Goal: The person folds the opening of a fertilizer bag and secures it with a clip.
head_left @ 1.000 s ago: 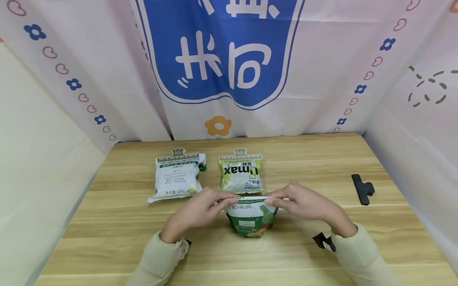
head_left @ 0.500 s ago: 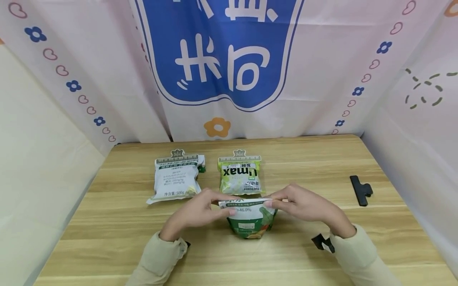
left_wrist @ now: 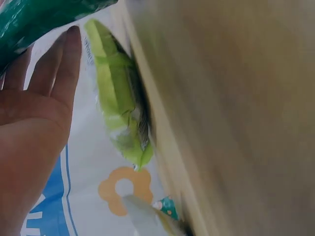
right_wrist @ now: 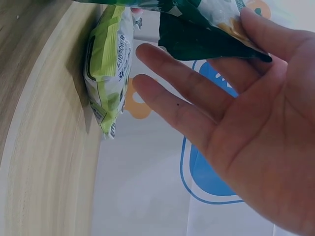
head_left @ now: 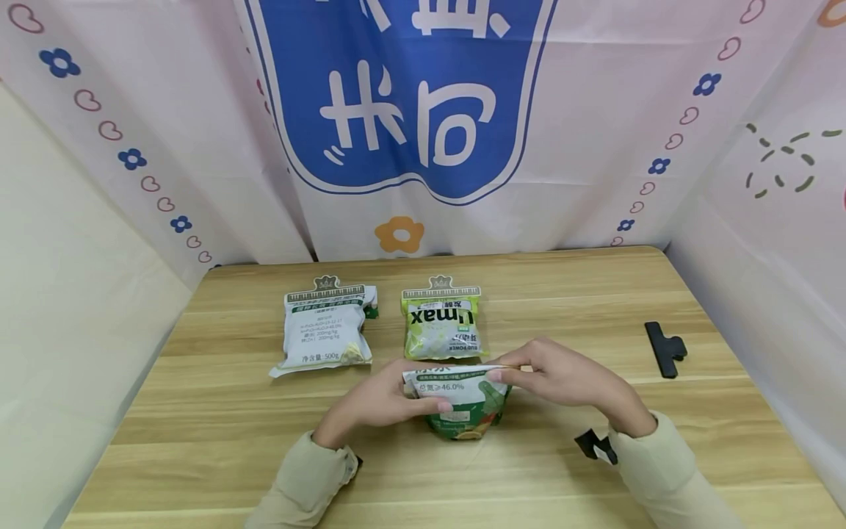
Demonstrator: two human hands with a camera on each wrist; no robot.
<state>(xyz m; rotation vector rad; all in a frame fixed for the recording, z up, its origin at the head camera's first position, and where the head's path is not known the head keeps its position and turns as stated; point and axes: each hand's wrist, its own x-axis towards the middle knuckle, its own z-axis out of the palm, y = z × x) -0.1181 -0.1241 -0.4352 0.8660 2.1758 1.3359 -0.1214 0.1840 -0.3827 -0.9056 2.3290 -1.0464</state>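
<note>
A green and white fertilizer bag (head_left: 471,402) stands on the table in the head view, its top edge folded flat. My left hand (head_left: 380,397) holds its left side, thumb across the front and fingers behind. At the top right corner, my right hand (head_left: 562,373) pinches the edge between thumb and forefinger. The right wrist view shows that hand's other fingers (right_wrist: 172,105) extended below the bag's dark green corner (right_wrist: 206,42). In the left wrist view the fingers (left_wrist: 66,64) lie nearly straight against the green bag.
Behind stands a lime green bag (head_left: 441,327) with a piano-pattern clip (head_left: 440,290) on top. A white bag (head_left: 324,334) with a similar clip (head_left: 326,292) lies at its left. A black clip (head_left: 665,350) rests on the table (head_left: 529,477) at the right.
My left hand has shifted its hold: the thumb has moved from the top edge down and rightward onto the bag's front. The right hand keeps its pinch at the corner.
</note>
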